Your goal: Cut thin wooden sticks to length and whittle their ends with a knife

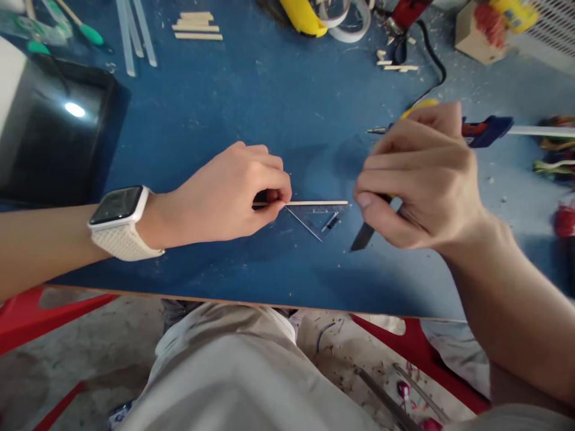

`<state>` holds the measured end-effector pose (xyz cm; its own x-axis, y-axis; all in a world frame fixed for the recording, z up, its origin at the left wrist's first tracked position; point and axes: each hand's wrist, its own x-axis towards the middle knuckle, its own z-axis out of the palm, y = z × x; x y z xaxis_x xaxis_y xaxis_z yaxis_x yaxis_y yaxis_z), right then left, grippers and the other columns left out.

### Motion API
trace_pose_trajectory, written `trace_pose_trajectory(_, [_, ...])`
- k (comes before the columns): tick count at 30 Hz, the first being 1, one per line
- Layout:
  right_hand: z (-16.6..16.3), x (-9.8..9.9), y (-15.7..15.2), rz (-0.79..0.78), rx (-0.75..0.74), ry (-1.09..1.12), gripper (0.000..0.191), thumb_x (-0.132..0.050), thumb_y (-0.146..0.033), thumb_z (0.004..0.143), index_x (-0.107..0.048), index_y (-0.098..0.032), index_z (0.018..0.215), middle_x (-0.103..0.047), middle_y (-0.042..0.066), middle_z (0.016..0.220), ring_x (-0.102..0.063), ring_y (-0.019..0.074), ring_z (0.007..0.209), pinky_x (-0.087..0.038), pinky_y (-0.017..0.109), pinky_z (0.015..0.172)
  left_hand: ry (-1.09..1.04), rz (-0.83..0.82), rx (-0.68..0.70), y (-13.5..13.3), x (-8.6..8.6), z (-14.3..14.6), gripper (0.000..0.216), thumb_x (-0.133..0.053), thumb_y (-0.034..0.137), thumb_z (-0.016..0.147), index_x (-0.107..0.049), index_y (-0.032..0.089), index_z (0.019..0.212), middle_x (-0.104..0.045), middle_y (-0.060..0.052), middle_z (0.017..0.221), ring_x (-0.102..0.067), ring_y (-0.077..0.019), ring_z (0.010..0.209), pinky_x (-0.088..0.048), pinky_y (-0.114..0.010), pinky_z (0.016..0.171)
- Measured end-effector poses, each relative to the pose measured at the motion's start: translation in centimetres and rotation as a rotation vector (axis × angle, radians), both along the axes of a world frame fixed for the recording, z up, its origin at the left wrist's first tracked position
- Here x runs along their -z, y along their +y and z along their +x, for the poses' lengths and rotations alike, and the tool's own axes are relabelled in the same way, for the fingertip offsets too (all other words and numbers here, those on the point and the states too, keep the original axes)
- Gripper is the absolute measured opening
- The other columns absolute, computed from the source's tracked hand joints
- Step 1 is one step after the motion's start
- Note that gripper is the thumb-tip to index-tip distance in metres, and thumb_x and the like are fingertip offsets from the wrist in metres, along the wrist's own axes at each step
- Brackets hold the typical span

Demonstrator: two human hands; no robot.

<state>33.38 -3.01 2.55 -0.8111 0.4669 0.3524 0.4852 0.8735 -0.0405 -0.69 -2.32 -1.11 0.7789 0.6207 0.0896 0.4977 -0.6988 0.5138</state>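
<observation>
My left hand (pixel 238 194), with a watch on its wrist, pinches a thin wooden stick (pixel 318 203) between thumb and forefinger. The stick lies level along the upper edge of a small clear set square (pixel 309 216) on the blue table (pixel 233 272). My right hand (pixel 417 173) is closed around a utility knife, whose dark blade (pixel 362 237) points down and to the left. The blade is apart from the stick, to the right of the set square. Most of the knife's handle is hidden by my fingers.
Short wooden sticks (pixel 197 28) and clear glue sticks (pixel 135 36) lie at the back left. A dark shiny box (pixel 54 131) stands at left. Behind my right hand lies a blue glue gun (pixel 487 130). Tape rolls (pixel 354 27) are at the back.
</observation>
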Motion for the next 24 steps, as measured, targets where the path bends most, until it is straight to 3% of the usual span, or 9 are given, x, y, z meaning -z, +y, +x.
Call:
trace_pose_trajectory(3, [-1.9, -0.9, 3.0, -0.012, -0.086, -0.095, 0.029, -0.056, -0.02, 0.109, -0.058, -0.03, 0.082, -0.069, -0.004, 0.075, -0.065, 0.0225, 0.091, -0.057, 0.064, 0.117, 0.014, 0.018, -0.008, 0.1, 0.0, 0.1, 0.03, -0.062, 0.027, 0.12, -0.088, 0.027, 0.108, -0.088, 0.0, 0.109, -0.078, -0.0225, 0.11, -0.048, -0.039, 0.102])
trace_pose_trajectory(5, [-3.5, -1.0, 4.9, -0.047, -0.116, -0.165, 0.036, -0.049, -0.022, 0.111, -0.053, -0.027, 0.076, -0.063, -0.002, 0.075, -0.065, 0.0205, 0.102, -0.056, 0.064, 0.126, 0.0, 0.025, -0.01, 0.0, 0.0, 0.1, 0.033, -0.059, 0.029, 0.122, -0.088, 0.028, 0.106, -0.088, -0.001, 0.108, -0.078, -0.0228, 0.109, -0.049, -0.04, 0.102])
trace_pose_trajectory(10, [-6.3, 0.6, 7.7, -0.072, -0.141, -0.253, 0.043, -0.047, -0.022, 0.111, -0.056, -0.026, 0.069, -0.064, 0.0, 0.081, -0.068, 0.0232, 0.113, -0.059, 0.069, 0.131, -0.049, 0.032, -0.013, -0.3, -0.3, -0.1, 0.038, -0.055, 0.031, 0.124, -0.087, 0.029, 0.103, -0.086, -0.001, 0.101, -0.077, -0.0229, 0.101, -0.05, -0.042, 0.097])
trace_pose_trajectory(16, [-6.4, 2.2, 8.5, -0.066, -0.181, -0.315, 0.042, -0.045, -0.024, 0.11, -0.068, -0.026, 0.075, -0.067, -0.001, 0.081, -0.068, 0.023, 0.122, -0.058, 0.068, 0.134, -0.068, 0.072, -0.025, -0.5, -0.6, -0.2, 0.035, -0.059, 0.031, 0.128, -0.085, 0.03, 0.105, -0.087, 0.001, 0.103, -0.079, -0.0212, 0.099, -0.054, -0.043, 0.095])
trace_pose_trajectory(24, [-5.8, 3.3, 8.6, -0.082, -0.204, -0.158, 0.048, -0.038, -0.023, 0.115, -0.052, -0.023, 0.069, -0.054, 0.001, 0.082, -0.069, 0.0289, 0.133, -0.058, 0.073, 0.131, -0.05, 0.113, -0.034, -0.9, -1.2, -0.3, 0.03, -0.064, 0.029, 0.13, -0.084, 0.03, 0.106, -0.09, 0.004, 0.104, -0.078, -0.0192, 0.094, -0.058, -0.044, 0.092])
